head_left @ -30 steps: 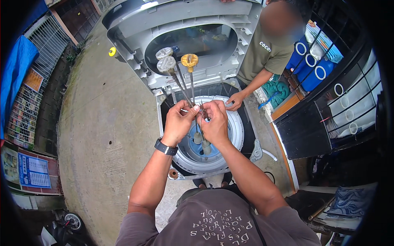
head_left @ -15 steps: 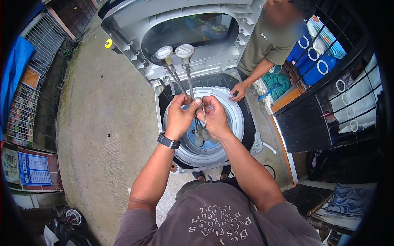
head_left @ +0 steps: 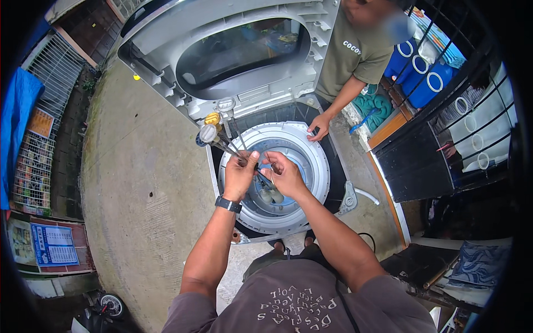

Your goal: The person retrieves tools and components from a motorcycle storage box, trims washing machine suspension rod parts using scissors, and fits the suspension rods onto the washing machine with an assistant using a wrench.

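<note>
My left hand (head_left: 240, 176) is wrapped round several metal rods (head_left: 230, 147), tilted toward the upper left, with white caps (head_left: 208, 132) and a yellow cap (head_left: 212, 118). Their lower ends, pale cylinders (head_left: 271, 195), hang over the tub (head_left: 250, 216) of an opened top-load washing machine. My right hand (head_left: 283, 175) pinches a thin metal piece beside the rods, too small to identify. The washer's grey lid (head_left: 250, 102) stands raised behind. A co-worker's hand (head_left: 320, 125) touches the right back of the tub's ring.
The co-worker (head_left: 355, 66) stands behind at right. Blue drums (head_left: 422, 83), coiled green material (head_left: 369, 111) and dark barred grilles (head_left: 405, 177) line the right. A blue tarp (head_left: 16, 127) hangs left; a motorbike wheel (head_left: 111, 305) shows lower left; a white hose (head_left: 366, 194) lies beside the washer.
The rod tops have tipped down and to the left, and my hands sit lower over the tub. The lid appears further left in view.
</note>
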`<state>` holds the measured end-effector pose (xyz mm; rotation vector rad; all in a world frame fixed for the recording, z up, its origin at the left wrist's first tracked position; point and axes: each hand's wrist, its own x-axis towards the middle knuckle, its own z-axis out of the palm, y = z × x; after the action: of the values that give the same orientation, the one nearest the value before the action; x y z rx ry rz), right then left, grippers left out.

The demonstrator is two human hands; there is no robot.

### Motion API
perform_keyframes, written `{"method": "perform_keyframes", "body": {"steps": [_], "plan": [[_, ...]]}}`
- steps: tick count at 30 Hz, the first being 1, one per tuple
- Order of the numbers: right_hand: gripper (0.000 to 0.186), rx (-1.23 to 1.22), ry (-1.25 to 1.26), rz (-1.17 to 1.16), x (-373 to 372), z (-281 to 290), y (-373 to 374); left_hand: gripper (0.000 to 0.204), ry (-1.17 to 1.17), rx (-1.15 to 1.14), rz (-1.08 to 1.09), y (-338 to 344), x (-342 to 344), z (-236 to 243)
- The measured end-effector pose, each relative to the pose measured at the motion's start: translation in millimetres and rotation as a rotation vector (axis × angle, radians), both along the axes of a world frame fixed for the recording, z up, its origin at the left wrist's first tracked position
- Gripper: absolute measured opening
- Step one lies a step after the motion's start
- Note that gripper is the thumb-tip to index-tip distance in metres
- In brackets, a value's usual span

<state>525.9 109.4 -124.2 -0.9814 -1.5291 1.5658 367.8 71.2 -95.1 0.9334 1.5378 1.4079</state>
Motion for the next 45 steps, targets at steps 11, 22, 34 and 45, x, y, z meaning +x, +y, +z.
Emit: {"method": "perform_keyframes", "body": {"steps": [11, 22, 34, 45], "plan": [[0.044, 0.001, 0.038, 0.061, 0, -47, 25, 0.029, -0.034, -0.058, -0.079, 10, 11, -38], [0.039, -0.211, -0.098, -0.098, -1, -223, 21, 0.035, 0.115, -0.349, 0.184, 36, 43, -226], [0.044, -0.330, -0.156, -0.037, -15, -279, 50, 0.020, -0.017, -0.275, 0.021, 33, -4, -287], [0.039, -0.086, -0.166, 0.144, -20, -288, 47, 0.052, 0.559, -0.440, 0.411, 40, -10, -309]]}}
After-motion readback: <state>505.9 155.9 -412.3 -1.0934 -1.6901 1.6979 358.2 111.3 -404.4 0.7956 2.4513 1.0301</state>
